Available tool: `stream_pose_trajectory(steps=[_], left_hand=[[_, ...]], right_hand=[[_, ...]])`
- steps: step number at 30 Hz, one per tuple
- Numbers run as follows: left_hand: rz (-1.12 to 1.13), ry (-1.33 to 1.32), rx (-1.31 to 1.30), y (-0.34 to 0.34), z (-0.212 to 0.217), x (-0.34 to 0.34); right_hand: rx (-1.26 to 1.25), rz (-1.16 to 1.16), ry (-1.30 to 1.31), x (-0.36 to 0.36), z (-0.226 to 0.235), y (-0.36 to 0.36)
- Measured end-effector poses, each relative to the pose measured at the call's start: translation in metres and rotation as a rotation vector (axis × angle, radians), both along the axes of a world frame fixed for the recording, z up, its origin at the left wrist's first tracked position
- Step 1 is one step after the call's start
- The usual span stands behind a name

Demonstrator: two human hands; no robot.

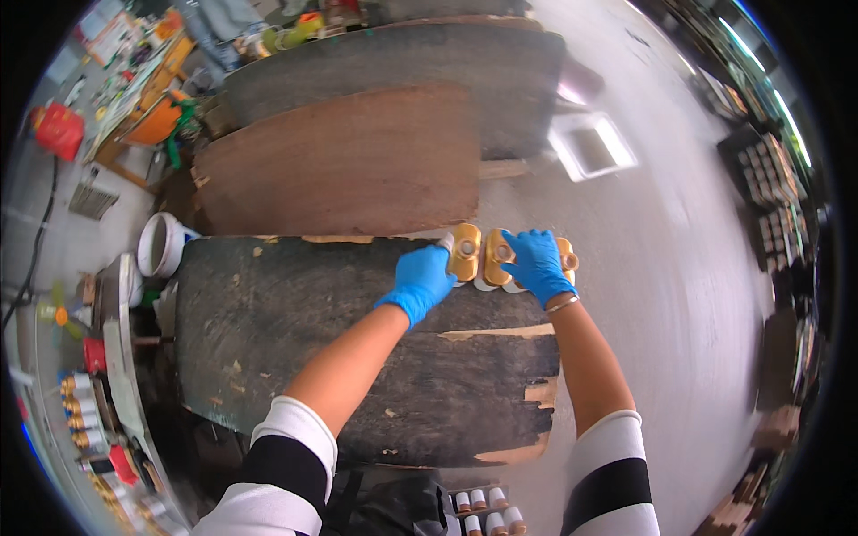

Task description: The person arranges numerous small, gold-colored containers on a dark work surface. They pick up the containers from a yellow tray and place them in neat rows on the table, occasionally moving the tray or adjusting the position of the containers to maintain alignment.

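Observation:
Both my hands wear blue gloves. A row of gold-topped cans with round necks and white lower parts stands at the far right corner of a worn dark wooden tabletop (295,313). My left hand (424,277) is closed at the left side of the leftmost gold-topped can (465,255). Across the row, my right hand (539,266) bends over the cans, its thumb against the middle gold-topped can (498,256). Another gold-topped can (568,257) shows past its right edge. The right palm hides part of the row.
Beyond the tabletop lie a brown board (349,161) and a dark board (518,85). A white square tub (617,161) is on the floor. At left is a white bucket (161,243). Below, a box of white-topped containers (487,498) stands near a black bag (393,509). Stacked boxes (769,174) line the right.

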State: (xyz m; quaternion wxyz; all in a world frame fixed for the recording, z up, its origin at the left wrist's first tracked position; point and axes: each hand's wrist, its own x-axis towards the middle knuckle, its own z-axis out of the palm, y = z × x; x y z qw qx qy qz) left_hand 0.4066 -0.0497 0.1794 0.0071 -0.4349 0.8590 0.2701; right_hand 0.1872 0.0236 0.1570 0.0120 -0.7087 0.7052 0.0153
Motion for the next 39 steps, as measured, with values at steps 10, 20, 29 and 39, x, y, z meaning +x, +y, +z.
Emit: stream_pose_trajectory(steps=[10, 20, 29, 39], left_hand=[[0.126, -0.271, 0.189, 0.193, 0.015, 0.340], [0.857, -0.274, 0.326, 0.384, 0.080, 0.593], [1.630, 0.026, -0.052, 0.519, 0.078, 0.783], [2.327, 0.418, -0.290, 0.660, 0.095, 0.818]], right_hand=[[-0.364, 0.166, -0.426, 0.110, 0.049, 0.106], [0.796, 0.313, -0.305, 0.324, -0.026, 0.241], [0.925, 0.494, -0.231, 0.629, 0.092, 0.158], [0.846, 1.118, -0.438, 0.915, 0.134, 0.173]])
